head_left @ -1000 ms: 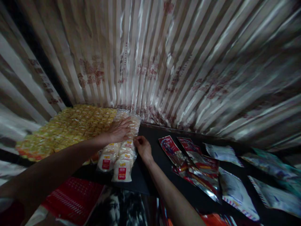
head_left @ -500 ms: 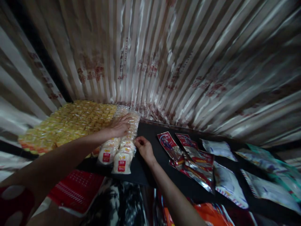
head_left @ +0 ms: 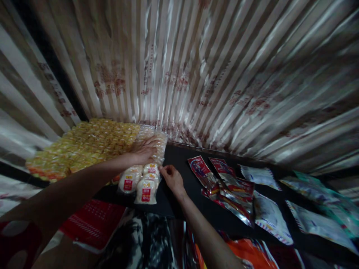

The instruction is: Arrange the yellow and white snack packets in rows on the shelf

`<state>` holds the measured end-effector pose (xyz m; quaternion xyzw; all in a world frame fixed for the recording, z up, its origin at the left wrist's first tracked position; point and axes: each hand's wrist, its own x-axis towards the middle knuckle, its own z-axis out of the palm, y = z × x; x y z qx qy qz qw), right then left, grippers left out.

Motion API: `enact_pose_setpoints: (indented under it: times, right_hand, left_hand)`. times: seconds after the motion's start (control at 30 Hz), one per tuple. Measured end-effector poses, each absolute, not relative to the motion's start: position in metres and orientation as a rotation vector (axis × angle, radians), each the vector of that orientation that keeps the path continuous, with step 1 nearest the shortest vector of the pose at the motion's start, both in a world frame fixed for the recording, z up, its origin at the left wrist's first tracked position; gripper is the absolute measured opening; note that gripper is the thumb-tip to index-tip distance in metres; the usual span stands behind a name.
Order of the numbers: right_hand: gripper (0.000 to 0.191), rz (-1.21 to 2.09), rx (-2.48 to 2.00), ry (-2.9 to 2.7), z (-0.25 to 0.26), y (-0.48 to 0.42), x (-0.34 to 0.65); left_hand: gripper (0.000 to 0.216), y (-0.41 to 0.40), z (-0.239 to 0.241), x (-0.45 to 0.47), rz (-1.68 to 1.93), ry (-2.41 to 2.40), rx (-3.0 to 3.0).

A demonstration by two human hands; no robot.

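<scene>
Clear packets of pale buns with red labels (head_left: 146,186) lie in two overlapping rows on a dark shelf (head_left: 182,160). My left hand (head_left: 144,149) lies flat on the far end of the rows, fingers spread. My right hand (head_left: 171,177) is at the right edge of the near packets, its fingers pinched on a packet's edge. A broad block of yellow packets (head_left: 89,145) lies to the left of the bun rows.
Red foil pouches (head_left: 221,179) and white and green pouches (head_left: 308,209) lie along the shelf to the right. A striped foil wall (head_left: 196,74) stands right behind the shelf. Below the shelf edge are a red pack (head_left: 92,224) and an orange pack (head_left: 252,254).
My right hand has slid slightly toward me along the right edge of the bun packets. The packets now lie more bunched together. My left hand stays on the far end.
</scene>
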<state>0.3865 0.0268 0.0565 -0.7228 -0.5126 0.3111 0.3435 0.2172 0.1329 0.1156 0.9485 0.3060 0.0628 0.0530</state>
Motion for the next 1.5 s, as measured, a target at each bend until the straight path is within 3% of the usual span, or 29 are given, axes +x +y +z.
enact_pose_setpoints:
  times: [0.13,0.4,0.6,0.83,1.0,1.5]
  right_hand:
    - [0.025,0.924,-1.826,-1.391,0.054,0.017,0.387]
    - [0.02,0.737,-1.863,-1.324,0.06,0.021,0.371]
    - [0.023,0.777,-1.823,-1.275,0.058,0.021,0.366]
    - [0.029,0.693,-1.87,-1.289,0.061,-0.003,0.367]
    - [0.026,0.914,-1.796,-1.462,0.052,-0.027,0.36]
    - [0.028,0.809,-1.737,-1.184,0.036,-0.028,0.348]
  left_hand:
    - [0.032,0.134,0.113,0.218,0.181,0.944,2.869]
    - [0.028,0.131,0.115,0.217,0.229,0.976,2.863]
    - [0.051,0.121,0.12,0.209,0.162,0.877,2.836]
    - [0.045,0.116,0.114,0.211,0.172,0.888,2.808]
    - [0.042,0.114,0.112,0.21,0.196,0.897,2.8]
    - [0.043,0.108,0.116,0.21,0.2,0.986,2.811]
